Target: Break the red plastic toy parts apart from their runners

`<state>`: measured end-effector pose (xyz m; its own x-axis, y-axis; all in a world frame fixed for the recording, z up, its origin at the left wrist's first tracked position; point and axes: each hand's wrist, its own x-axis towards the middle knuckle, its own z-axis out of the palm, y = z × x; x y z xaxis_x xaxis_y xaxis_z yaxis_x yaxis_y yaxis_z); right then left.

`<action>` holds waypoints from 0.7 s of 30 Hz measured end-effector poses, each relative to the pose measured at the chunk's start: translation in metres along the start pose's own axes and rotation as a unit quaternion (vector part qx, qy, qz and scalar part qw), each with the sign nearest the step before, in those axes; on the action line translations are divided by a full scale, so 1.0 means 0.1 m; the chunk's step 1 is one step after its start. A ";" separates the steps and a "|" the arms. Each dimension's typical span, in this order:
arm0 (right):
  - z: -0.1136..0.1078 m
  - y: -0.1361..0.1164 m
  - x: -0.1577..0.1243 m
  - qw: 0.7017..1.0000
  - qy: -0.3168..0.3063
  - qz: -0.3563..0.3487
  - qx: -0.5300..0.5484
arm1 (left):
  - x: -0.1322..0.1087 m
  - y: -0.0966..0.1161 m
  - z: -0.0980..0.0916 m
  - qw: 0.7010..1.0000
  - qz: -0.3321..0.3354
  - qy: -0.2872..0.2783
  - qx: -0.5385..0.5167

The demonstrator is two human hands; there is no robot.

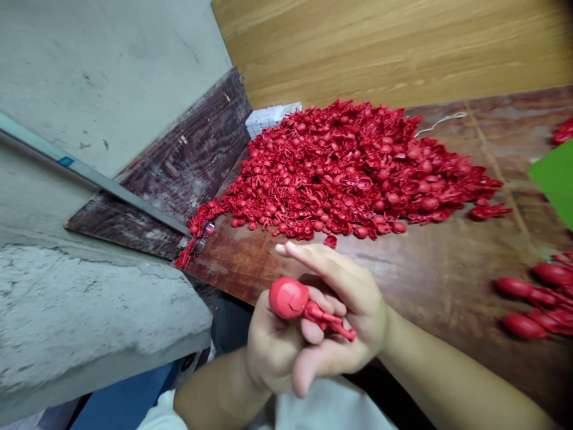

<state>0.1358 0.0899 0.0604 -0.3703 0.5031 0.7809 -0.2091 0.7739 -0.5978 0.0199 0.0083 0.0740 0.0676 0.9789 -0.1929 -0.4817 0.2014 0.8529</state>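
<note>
One red plastic figure [298,301] with bulbous head

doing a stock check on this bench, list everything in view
moulded toy parts: many, red, heaped on the table
loose toy parts: several, red, at the table's right side
toy figure: one, red, between the hands
glasses: one pair, dark, at the heap's left tip
cord: one, white, behind the heap
stacked block: one, white, behind the heap
sheet: one, green, at the right edge
table: one, brown wood, under the heap
metal strip: one, grey with a blue label, along the wall
concrete wall: one, grey, at left
left hand: one, bare, holding the figure
right hand: one, bare, against the figure
</note>
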 end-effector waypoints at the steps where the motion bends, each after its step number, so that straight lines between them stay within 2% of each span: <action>1: 0.02 -0.01 -0.01 1.000 0.005 0.003 0.006 | 0.00 -0.01 -0.01 1.000 -0.015 -0.008 -0.015; 3: 0.03 -0.02 -0.01 1.000 0.010 0.000 0.011 | 0.01 -0.03 -0.07 0.999 -0.023 -0.039 -0.010; 6: 0.01 -0.04 0.00 1.000 -0.001 -0.023 0.003 | 0.06 0.01 -0.13 0.994 -0.002 -0.082 0.077; 10: -0.05 -0.05 0.05 0.998 -0.027 -0.050 -0.011 | 0.09 0.11 -0.12 0.984 0.063 -0.085 0.146; 15: -0.06 -0.08 0.08 0.999 -0.020 -0.040 -0.011 | 0.03 0.09 -0.15 0.984 0.046 -0.127 0.121; 21: 0.02 -0.08 0.00 0.999 0.005 -0.031 -0.014 | 0.04 0.05 -0.15 0.991 0.019 -0.118 0.064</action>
<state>0.1353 0.0830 0.0651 -0.3489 0.4580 0.8176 -0.2057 0.8137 -0.5436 0.0047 0.0123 0.0707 0.2618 0.9637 -0.0527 -0.3746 0.1517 0.9147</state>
